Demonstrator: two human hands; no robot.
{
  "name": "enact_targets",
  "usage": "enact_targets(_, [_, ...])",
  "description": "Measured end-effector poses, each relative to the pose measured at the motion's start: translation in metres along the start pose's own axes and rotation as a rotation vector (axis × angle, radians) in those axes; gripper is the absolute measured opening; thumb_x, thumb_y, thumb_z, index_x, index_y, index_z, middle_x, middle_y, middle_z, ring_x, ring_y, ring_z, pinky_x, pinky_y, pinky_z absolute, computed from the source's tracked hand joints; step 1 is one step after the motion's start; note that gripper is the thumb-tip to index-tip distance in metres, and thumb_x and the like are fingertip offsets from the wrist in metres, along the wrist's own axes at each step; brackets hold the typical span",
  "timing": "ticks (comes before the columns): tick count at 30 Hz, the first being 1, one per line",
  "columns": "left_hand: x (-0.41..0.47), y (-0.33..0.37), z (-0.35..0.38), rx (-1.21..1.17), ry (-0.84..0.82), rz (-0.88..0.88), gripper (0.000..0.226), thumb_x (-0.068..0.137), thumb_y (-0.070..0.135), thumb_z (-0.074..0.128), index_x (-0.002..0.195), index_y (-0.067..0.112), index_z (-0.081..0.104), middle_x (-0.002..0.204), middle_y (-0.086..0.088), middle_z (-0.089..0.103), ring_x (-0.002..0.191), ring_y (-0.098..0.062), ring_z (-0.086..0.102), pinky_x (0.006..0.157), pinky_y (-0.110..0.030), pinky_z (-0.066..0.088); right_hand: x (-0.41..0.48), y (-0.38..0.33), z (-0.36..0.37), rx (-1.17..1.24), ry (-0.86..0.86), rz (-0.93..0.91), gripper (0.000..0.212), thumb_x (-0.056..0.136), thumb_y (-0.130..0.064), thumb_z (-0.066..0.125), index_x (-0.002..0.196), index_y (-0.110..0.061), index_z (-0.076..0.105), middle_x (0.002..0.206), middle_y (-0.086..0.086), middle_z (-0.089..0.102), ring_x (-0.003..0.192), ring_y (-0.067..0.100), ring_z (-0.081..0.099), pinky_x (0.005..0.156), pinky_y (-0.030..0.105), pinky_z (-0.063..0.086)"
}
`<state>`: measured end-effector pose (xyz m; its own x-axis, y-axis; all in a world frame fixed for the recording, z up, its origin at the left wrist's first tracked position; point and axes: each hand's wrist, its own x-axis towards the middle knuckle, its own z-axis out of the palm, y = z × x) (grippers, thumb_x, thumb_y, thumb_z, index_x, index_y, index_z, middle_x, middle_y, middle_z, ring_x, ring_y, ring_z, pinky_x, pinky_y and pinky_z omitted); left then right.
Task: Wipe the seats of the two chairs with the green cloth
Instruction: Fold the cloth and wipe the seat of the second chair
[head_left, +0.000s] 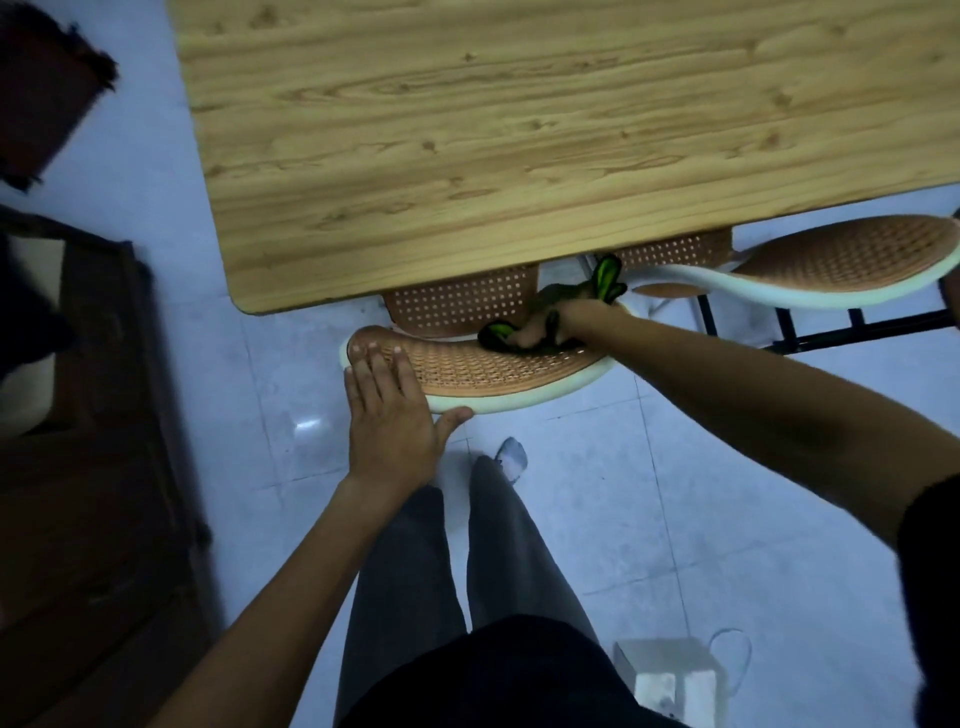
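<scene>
While the left hand (387, 415) is lying flat, fingers spread, on the near chair's backrest (467, 371), the right hand (558, 325) is bunching the green cloth (605, 278) in a closed grip over its seat (460, 304), just under the wooden surface (519, 145).

Left hand (390, 415) flat, right hand (540, 327) clenched.

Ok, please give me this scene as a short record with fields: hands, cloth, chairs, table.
left hand: flat on the backrest top of the near chair, thumb under its pale rim
right hand: grips the green cloth over the near chair's seat
second chair: to the right, untouched
table: wooden; both seats pushed partly under it
floor: pale tiles
</scene>
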<state>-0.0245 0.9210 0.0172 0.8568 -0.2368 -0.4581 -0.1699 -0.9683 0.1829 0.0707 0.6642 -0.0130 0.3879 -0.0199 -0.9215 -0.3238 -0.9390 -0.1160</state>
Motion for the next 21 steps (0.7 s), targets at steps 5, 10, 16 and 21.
enact_targets(5, [0.001, -0.001, 0.003, -0.019, 0.022, 0.025, 0.113, 0.078, 0.082, 0.009, 0.15, -0.006, 0.014, 0.156, -0.036, 0.015, 0.148, -0.046, 0.006, 0.12, -0.055, 0.004, -0.038, -0.016, 0.015, -0.327, -0.061, -0.21, 0.084, 0.081, -0.086, 0.011, 0.152, -0.042, 0.023, 0.161, 0.004, 0.025, 0.146, 0.033, 0.025, 0.115, 0.056, 0.017])
enact_targets(10, [0.002, -0.001, 0.006, -0.044, 0.037, 0.018, 0.114, 0.078, 0.081, 0.013, 0.148, -0.007, 0.018, 0.154, -0.036, 0.02, 0.146, -0.048, 0.011, 0.12, -0.057, 0.009, -0.065, -0.01, 0.045, -0.42, 0.047, -0.417, 0.115, 0.056, -0.105, 0.02, 0.152, -0.044, 0.005, 0.163, -0.006, 0.019, 0.145, 0.036, 0.025, 0.111, 0.066, 0.01])
enact_targets(16, [0.003, -0.004, 0.009, -0.047, 0.048, 0.01, 0.113, 0.078, 0.082, 0.016, 0.147, -0.008, 0.021, 0.152, -0.035, 0.022, 0.145, -0.049, 0.014, 0.119, -0.059, 0.011, -0.074, 0.012, 0.083, -0.687, 0.499, -0.589, 0.085, 0.093, -0.058, 0.045, 0.156, -0.029, -0.004, 0.163, 0.001, 0.019, 0.133, 0.039, 0.041, 0.107, 0.057, 0.028])
enact_targets(21, [0.0, -0.006, 0.006, -0.061, 0.03, 0.059, 0.1, 0.085, 0.07, 0.045, 0.146, -0.007, 0.024, 0.152, -0.031, 0.026, 0.143, -0.048, 0.017, 0.117, -0.06, 0.011, -0.09, 0.015, 0.092, -0.663, 0.552, -0.666, 0.079, 0.096, -0.035, 0.042, 0.156, -0.032, -0.01, 0.166, 0.002, 0.005, 0.14, 0.043, 0.03, 0.112, 0.059, 0.021])
